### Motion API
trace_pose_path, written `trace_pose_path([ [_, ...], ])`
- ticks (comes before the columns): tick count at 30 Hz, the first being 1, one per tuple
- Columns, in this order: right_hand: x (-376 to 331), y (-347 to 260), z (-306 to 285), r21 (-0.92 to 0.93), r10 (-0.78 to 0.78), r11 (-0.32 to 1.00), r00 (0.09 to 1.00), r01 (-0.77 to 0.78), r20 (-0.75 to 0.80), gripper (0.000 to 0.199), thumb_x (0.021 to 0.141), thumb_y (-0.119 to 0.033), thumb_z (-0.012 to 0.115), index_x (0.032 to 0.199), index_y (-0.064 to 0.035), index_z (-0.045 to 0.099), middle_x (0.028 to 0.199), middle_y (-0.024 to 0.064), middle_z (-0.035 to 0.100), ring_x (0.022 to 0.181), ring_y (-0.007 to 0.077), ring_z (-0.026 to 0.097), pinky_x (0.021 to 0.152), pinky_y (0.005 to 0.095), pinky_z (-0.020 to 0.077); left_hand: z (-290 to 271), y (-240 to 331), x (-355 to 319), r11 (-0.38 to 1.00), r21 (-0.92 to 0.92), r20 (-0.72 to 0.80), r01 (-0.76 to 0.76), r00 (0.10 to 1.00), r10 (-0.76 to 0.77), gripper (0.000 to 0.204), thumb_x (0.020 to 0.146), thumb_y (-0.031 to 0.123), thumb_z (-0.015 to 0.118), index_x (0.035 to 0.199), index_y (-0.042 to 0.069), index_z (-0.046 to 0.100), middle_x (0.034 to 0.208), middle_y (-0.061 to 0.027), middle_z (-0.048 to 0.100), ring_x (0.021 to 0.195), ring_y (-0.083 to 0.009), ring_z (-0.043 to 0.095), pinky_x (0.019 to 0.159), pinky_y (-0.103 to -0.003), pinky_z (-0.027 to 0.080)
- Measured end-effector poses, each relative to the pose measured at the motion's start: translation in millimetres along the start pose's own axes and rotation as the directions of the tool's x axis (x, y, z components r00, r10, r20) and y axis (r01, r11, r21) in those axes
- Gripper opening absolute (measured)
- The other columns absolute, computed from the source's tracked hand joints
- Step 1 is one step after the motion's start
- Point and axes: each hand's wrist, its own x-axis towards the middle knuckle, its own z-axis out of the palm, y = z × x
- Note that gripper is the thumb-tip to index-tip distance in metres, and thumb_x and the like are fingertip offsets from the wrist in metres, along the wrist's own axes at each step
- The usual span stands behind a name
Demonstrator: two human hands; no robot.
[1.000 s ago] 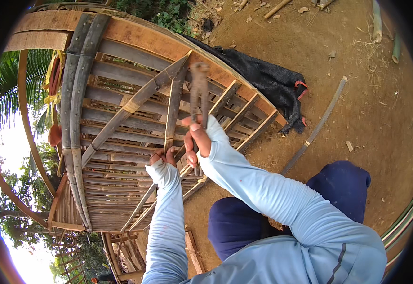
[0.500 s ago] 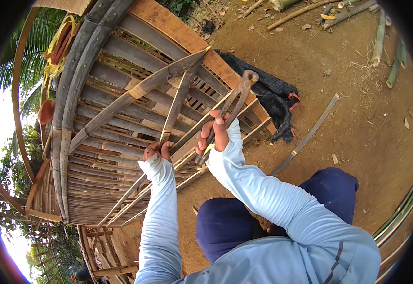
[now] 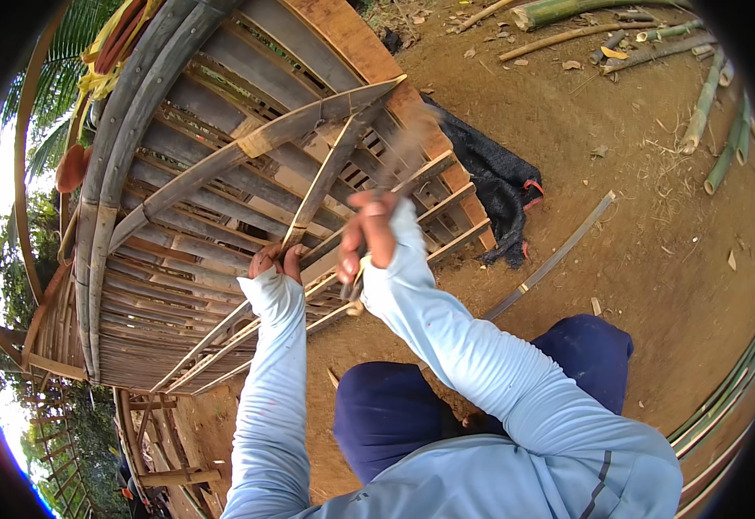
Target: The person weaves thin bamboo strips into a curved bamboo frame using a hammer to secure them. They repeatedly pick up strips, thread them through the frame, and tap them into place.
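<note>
My right hand [image 3: 369, 229] is wrapped round long-handled metal pincers, whose head [image 3: 408, 156] is smeared by motion above the bamboo frame. My left hand [image 3: 275, 262] is closed at the lower end of a slanted bamboo strut [image 3: 324, 177], where it meets the long rails; a nail or other small thing in the fingers cannot be made out. The strut's upper end joins a thick curved bamboo piece [image 3: 282, 130]. Behind both lies the slatted bamboo panel [image 3: 213, 177] with its flat brown edge board [image 3: 356, 43].
A crumpled black mesh cloth [image 3: 490, 173] lies on the dirt beside the panel. Right of it is a long blade-like strip [image 3: 559, 251]. Cut bamboo poles [image 3: 585, 10] lie at the top right, and long green strips [image 3: 723, 385] at the right edge. My knees [image 3: 395, 415] are below the panel.
The pincers have gone from sharp to blurred, swinging down and left with my right hand. My left hand keeps its place on the strut. The whole view has shifted slightly.
</note>
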Motion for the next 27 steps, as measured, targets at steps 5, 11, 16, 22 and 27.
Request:
trace_pose_path([
  [5,-4.6,-3.8,7.0,-0.063,0.020,0.998,0.999,-0.021,-0.027,0.029,0.099,-0.026,0.053,0.117,-0.0046,0.045,0.069,0.0056,0.049,0.047,0.0153,0.047,0.044,0.0331,0.0419,-0.3,-1.2,-1.5,0.999,0.023,0.009,0.047,0.999,-0.047,0.021,0.078,0.014,0.078,0.088,0.002,0.064,0.073,-0.0060,0.060,0.057,-0.0162,0.049,0.055,-0.029,0.041],
  [11,6.1,-14.2,-14.7,-0.077,0.007,0.997,0.996,0.000,0.089,0.028,0.097,-0.027,0.056,0.115,-0.0067,0.046,0.071,0.0058,0.052,0.054,0.0172,0.052,0.050,0.0367,0.0461,1.8,2.8,1.8,0.997,0.079,-0.028,0.013,1.000,-0.011,0.028,0.074,0.019,0.083,0.088,0.003,0.065,0.067,-0.0042,0.055,0.055,-0.0145,0.048,0.051,-0.028,0.040],
  [16,28.7,-26.6,-20.8,-0.351,-0.279,0.896,0.960,0.272,0.032,0.026,0.094,-0.020,0.061,0.107,-0.0030,0.047,0.066,0.0041,0.050,0.048,0.0120,0.050,0.044,0.0299,0.0472,1.0,6.9,-16.4,0.955,-0.044,-0.108,0.294,0.949,-0.298,0.038,0.072,0.023,0.084,0.096,0.002,0.063,0.069,-0.0019,0.054,0.058,-0.0136,0.046,0.054,-0.028,0.039],
  [22,57.6,-81.0,-16.1,-0.731,-0.531,0.555,0.846,0.397,0.057,0.049,0.081,-0.021,0.077,0.115,-0.0032,0.047,0.059,-0.0005,0.041,0.046,0.0118,0.043,0.043,0.0300,0.0419,11.4,28.3,-70.5,0.631,-0.423,-0.247,0.651,0.587,-0.771,0.040,0.078,0.025,0.081,0.100,0.001,0.058,0.066,0.0036,0.043,0.059,-0.0076,0.042,0.055,-0.023,0.037],
  [27,102.6,-106.0,-22.2,-0.822,-0.463,0.399,0.863,0.406,0.202,0.075,0.078,-0.023,0.080,0.137,-0.0088,0.036,0.099,0.0106,0.056,0.045,0.0187,0.052,0.042,0.0375,0.0489,50.3,2.7,-113.5,0.108,-0.904,-0.034,0.413,0.182,-0.983,0.058,0.083,0.032,0.076,0.119,-0.003,0.048,0.074,0.0038,0.044,0.062,-0.0050,0.039,0.057,-0.020,0.033],
])
